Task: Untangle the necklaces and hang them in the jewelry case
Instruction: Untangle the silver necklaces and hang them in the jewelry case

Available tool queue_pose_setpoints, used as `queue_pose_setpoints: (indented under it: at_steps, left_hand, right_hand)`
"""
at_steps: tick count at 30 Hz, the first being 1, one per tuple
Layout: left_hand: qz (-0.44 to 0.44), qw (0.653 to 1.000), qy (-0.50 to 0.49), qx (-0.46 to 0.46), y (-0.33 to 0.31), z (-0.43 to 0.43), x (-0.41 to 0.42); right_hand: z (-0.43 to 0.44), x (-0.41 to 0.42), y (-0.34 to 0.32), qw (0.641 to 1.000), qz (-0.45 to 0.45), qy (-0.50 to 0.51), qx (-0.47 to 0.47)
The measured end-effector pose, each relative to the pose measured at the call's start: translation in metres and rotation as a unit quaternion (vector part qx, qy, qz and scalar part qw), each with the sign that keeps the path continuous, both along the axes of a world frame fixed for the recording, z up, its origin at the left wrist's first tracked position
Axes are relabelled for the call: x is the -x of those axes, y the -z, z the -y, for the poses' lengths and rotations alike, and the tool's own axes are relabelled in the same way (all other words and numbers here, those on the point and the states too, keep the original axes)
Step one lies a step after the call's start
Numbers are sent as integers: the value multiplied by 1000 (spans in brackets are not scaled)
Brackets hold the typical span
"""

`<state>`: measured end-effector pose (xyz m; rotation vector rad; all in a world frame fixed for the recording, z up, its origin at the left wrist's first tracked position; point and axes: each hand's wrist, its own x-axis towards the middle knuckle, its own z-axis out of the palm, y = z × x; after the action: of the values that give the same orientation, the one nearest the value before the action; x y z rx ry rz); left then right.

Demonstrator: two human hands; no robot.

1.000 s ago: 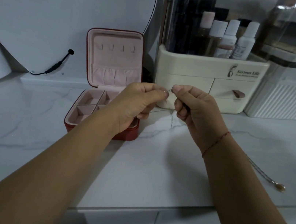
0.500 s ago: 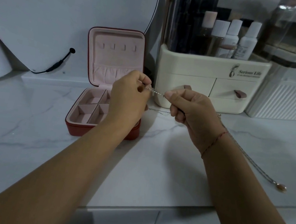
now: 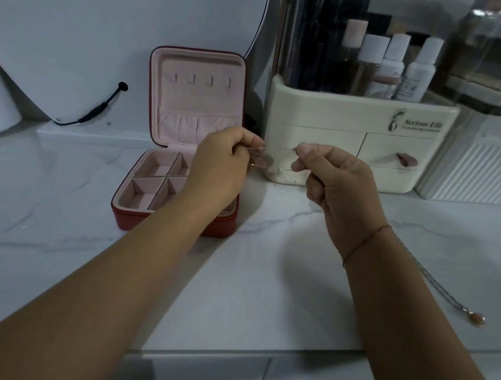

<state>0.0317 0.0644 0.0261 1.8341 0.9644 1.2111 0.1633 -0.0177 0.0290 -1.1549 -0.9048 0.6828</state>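
A red jewelry case (image 3: 172, 223) stands open at the back left, pink inside, with a row of small hooks (image 3: 200, 81) in its upright lid. In front of its right side my left hand (image 3: 220, 165) pinches the clasp end of a thin silver necklace (image 3: 281, 169). My right hand (image 3: 337, 186) pinches the same chain a short way to the right, so a stretch runs between the two hands. A second chain with a small pendant (image 3: 477, 318) lies on the marble top behind my right forearm.
A cream cosmetics organiser (image 3: 357, 140) with bottles and two drawers stands right behind my hands. A white ribbed box (image 3: 489, 170) sits further right. A round mirror (image 3: 107, 5) with a black cable leans at the back left. The counter's front edge runs below my forearms.
My hands have drawn apart, the left one moving toward the case and the right one staying near the organiser. The chain between them is now pulled out longer.
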Motion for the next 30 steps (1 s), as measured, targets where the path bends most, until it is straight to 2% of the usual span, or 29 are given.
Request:
queue_pose_setpoints:
  at_steps: [4,9,15,22,30]
  left_hand:
    - [-8,999,31,25,0,0,0]
    - [-34,995,85,28,-1,5,-1]
    - [21,975,187,118,-8,15,1]
    - [27,970,204,132,-6,13,1]
    - [6,976,177,128,-7,12,2]
  right_hand:
    - [-3,-3,3,1000,-19,20,-8]
    - [-4,-2,5,1000,-12,-24,-9]
    - [-1,1,1,995,-40,-85,-21]
    - [1,2,-2,996,-51,-73,-23]
    - [0,2,-1,997,-32,-60,-25]
